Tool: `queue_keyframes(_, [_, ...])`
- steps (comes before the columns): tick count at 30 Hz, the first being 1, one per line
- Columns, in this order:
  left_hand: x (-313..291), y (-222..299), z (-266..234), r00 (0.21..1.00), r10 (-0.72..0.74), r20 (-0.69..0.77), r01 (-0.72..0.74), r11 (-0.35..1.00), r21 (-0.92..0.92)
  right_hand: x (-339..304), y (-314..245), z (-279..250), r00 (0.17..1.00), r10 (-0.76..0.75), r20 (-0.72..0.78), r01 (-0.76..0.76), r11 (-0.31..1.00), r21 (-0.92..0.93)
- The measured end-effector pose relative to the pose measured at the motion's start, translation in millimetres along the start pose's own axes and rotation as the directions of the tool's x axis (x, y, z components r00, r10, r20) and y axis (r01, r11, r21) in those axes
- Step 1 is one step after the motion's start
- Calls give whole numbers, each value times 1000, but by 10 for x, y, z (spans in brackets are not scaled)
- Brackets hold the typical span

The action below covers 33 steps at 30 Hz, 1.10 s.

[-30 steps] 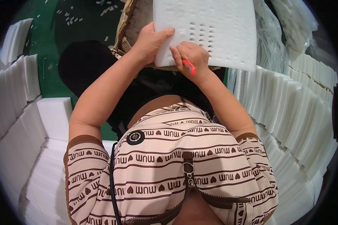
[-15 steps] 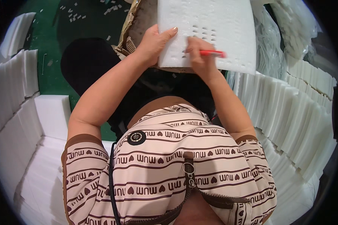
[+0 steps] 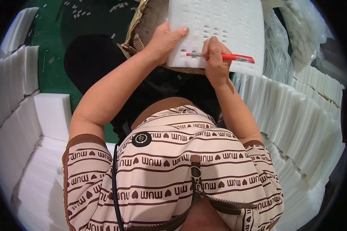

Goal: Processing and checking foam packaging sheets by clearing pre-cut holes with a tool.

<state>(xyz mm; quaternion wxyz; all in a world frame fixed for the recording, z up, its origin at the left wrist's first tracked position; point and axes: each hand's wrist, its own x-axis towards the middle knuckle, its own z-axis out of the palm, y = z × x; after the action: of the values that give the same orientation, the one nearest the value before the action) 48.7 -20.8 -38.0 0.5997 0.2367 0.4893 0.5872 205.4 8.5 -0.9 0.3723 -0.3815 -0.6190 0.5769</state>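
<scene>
A white foam sheet (image 3: pixel 243 23) with rows of small slots lies over a cardboard box in front of me. Gripping its left edge is my left hand (image 3: pixel 165 43), thumb on top and the other fingers hidden beneath. My right hand (image 3: pixel 216 61) pinches a red pen (image 3: pixel 235 57) above the near part of the sheet. The pen's tip points left, close to a pair of dark slots near the sheet's left side. A cluster of opened slots (image 3: pixel 215 33) shows just beyond my right fingers.
The torn cardboard box (image 3: pixel 137 29) stands under the sheet. Stacks of white foam sheets (image 3: pixel 297 123) line the right, and more foam stacks (image 3: pixel 15 88) the left. Clear plastic bags (image 3: pixel 275 46) hang at the right. Small foam scraps (image 3: pixel 81 13) lie on the green floor (image 3: pixel 52 82).
My right hand has shifted right and slightly nearer with the pen, which was blurred before. The sheet and my left hand have moved slightly right. Another dark slot shows near the sheet's left edge.
</scene>
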Motion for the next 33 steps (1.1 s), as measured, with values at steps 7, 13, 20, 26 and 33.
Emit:
queue_keyframes(7, [29, -30, 28, 999, 7, 34, -5, 998, -69, 8, 98, 114, 890, -350, 291, 447, 793, -413])
queue_keyframes(13, [11, -21, 18, 999, -42, 20, 44, 993, -111, 56, 85, 72, 888, -371, 271, 446, 840, -310])
queue_keyframes(20, [49, -51, -12, 995, -101, 7, 101, 981, -166, -25, 29, 84, 861, -439, 257, 506, 789, -348])
queue_keyframes(26, [14, 9, 25, 996, -82, 24, 85, 988, -131, -61, -40, 41, 938, -283, 202, 337, 885, -321])
queue_keyframes(33, [-10, 55, 35, 996, -83, 30, 86, 992, -91, -112, -10, 31, 973, -209, 102, 227, 948, -223])
